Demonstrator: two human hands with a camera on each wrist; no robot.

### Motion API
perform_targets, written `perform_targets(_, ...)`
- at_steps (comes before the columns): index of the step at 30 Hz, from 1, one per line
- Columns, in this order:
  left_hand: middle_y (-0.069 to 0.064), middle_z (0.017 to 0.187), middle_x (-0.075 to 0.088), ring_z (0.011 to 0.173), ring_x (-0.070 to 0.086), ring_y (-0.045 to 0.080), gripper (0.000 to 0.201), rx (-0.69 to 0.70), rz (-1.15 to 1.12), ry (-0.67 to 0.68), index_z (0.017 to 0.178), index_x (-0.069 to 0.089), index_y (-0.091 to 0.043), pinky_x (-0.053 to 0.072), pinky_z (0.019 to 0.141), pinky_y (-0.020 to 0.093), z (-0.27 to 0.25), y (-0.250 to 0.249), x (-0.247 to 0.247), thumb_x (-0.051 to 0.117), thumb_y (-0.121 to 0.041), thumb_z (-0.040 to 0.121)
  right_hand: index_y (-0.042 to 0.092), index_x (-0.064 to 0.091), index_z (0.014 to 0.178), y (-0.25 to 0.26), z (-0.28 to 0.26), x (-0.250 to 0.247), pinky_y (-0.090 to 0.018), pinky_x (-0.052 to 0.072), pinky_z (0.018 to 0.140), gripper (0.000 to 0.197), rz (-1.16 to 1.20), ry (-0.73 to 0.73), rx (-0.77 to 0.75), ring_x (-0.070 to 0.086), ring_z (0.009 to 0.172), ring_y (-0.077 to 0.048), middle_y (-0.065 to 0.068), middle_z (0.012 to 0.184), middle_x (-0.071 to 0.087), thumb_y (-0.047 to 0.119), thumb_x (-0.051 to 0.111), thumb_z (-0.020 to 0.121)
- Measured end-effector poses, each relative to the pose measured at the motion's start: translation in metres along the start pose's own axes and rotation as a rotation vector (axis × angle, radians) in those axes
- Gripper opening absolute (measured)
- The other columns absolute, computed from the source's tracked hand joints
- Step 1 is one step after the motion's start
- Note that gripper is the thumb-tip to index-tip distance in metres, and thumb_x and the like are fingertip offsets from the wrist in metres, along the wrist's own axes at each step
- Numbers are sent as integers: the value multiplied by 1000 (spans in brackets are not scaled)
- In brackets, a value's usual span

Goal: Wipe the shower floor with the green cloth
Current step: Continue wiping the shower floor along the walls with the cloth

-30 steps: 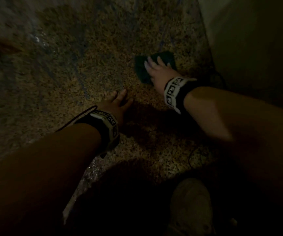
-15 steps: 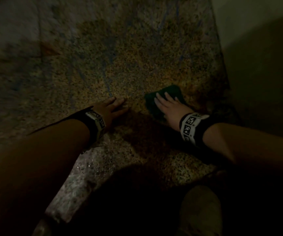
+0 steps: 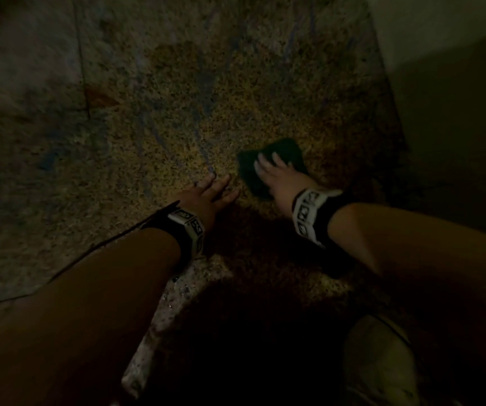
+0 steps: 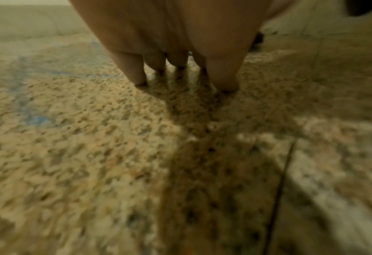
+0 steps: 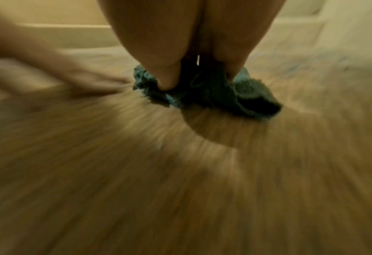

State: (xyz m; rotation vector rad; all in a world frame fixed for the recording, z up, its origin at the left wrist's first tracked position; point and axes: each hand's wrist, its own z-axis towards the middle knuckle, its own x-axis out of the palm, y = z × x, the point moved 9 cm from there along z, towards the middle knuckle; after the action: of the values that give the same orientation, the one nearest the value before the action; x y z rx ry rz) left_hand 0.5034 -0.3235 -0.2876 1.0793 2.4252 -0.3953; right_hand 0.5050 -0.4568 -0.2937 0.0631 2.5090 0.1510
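The green cloth [image 3: 285, 150] lies bunched on the speckled shower floor [image 3: 177, 112], right of centre in the head view. My right hand [image 3: 277, 174] lies flat on top of it with straight fingers pressing it down; in the right wrist view the cloth [image 5: 252, 96] spreads out under that hand. My left hand [image 3: 209, 190] rests flat on the bare floor just left of the cloth, fingers straight and slightly spread. The left wrist view shows its fingertips [image 4: 139, 77] touching the floor [image 4: 71, 138]. The scene is dim.
A pale wall [image 3: 441, 30] rises at the right, close to the cloth. Faint blue streaks [image 3: 203, 83] mark the floor ahead of my hands. A tile seam [image 3: 82, 68] runs at the left. A light shoe [image 3: 382, 364] sits at the bottom right.
My right hand has slid the cloth back toward me, closer to my left hand. The left hand stays flat on the floor.
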Motion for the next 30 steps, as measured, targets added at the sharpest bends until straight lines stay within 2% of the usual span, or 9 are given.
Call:
perform_targets(2, -5, 150, -35, 142, -24, 25, 86, 6, -27, -8, 148, -15, -37, 4, 117, 42, 1, 1, 2, 49, -12, 96, 19, -10, 151, 11, -9, 22, -43, 4, 117, 76, -21, -5, -38, -16, 144, -27, 2, 157, -22, -3, 38, 97)
perform_targets(6, -8, 153, -29, 143, -20, 22, 67, -4, -135, -49, 149, -9, -35, 9, 118, 43, -1, 13, 15, 37, -33, 101, 20, -8, 151, 15, -6, 21, -43, 3, 116, 73, 1, -35, -40, -15, 145, -27, 3, 157, -20, -2, 36, 97)
perform_targets(10, -5, 151, -32, 143, -21, 20, 72, -25, -107, -93, 148, -17, -33, 9, 118, 37, -4, 40, 38, 38, -32, 101, 17, -7, 151, 24, 13, -15, -47, 3, 116, 74, 42, -43, 7, -12, 145, -30, 0, 158, -17, -5, 38, 97)
perform_targets(13, -4, 152, -32, 143, -20, 21, 75, -30, -106, -103, 147, -18, -32, 5, 119, 38, -6, 48, 48, 40, -28, 100, 16, -8, 151, 35, 36, -43, -50, 5, 115, 69, 110, -35, 98, -12, 145, -32, -2, 158, -17, 5, 37, 101)
perform_targets(16, -6, 153, -30, 143, -20, 20, 70, -33, -146, -108, 148, -15, -33, 4, 119, 41, -9, 45, 46, 37, -31, 101, 17, -8, 151, 38, 44, -49, -52, 7, 114, 68, 122, -16, 151, -11, 145, -32, -1, 158, -17, 7, 37, 102)
perform_targets(20, -4, 153, -28, 144, -18, 21, 68, -10, -117, -82, 149, -13, -29, 7, 119, 39, -14, 45, 40, 35, -28, 102, 16, -8, 151, 56, 20, -17, -49, 7, 116, 71, -30, 24, -14, -12, 145, -32, -1, 158, -18, -2, 37, 98)
perform_targets(24, -5, 151, -33, 143, -22, 20, 70, -68, -83, -57, 147, -20, -31, 6, 119, 38, -17, 58, 54, 34, -31, 102, 20, -10, 151, 72, 2, 15, -42, 6, 118, 72, -111, 10, -115, -16, 145, -26, 4, 157, -21, -4, 33, 99)
perform_targets(28, -6, 149, -36, 142, -24, 20, 74, -89, -134, -60, 146, -23, -31, 0, 118, 44, -16, 59, 65, 35, -37, 100, 20, -8, 151, 71, 9, 3, -42, 9, 118, 71, -116, 8, -136, -14, 145, -25, 4, 157, -20, -3, 34, 99)
perform_targets(30, -5, 150, -34, 142, -24, 20, 72, -67, -149, -96, 147, -21, -30, -5, 116, 40, -17, 58, 61, 34, -38, 100, 20, -7, 152, 78, 18, -13, -43, 9, 117, 72, -75, -32, -131, -13, 145, -26, 4, 158, -18, -6, 34, 98)
